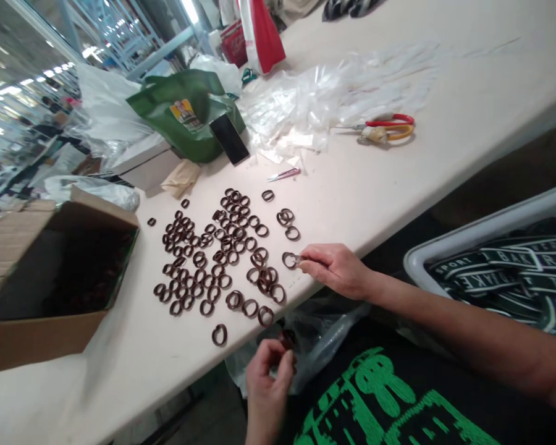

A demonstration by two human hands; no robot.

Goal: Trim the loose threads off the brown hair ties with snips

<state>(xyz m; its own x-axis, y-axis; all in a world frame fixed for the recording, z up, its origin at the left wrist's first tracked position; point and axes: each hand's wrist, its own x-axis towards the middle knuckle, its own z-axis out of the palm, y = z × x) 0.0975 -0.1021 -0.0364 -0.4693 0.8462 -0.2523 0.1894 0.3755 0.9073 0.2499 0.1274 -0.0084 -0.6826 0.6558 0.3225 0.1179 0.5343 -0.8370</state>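
Observation:
My right hand (336, 270) is closed around a slim tool with a pale metal tip; its exact kind is mostly hidden by the fingers. That tip meets a dark brown ring (286, 260) near the table's front edge. Below the edge, my left hand (269, 374) pinches a dark brown ring (287, 338), which is partly hidden and blurred. Many similar small brown rings (198, 276) lie loose and in small heaps across the table, left of my right hand. One single ring (219, 334) lies apart, close to the edge.
An open cardboard box (41, 334) stands at the left. Behind the rings are a green bag (180, 117), a phone (230, 139), pink-handled snips (285, 175) and plastic bags (301, 93). Red-and-yellow-handled scissors (389, 128) lie farther right. A white-rimmed bin (417, 262) holds dark printed straps.

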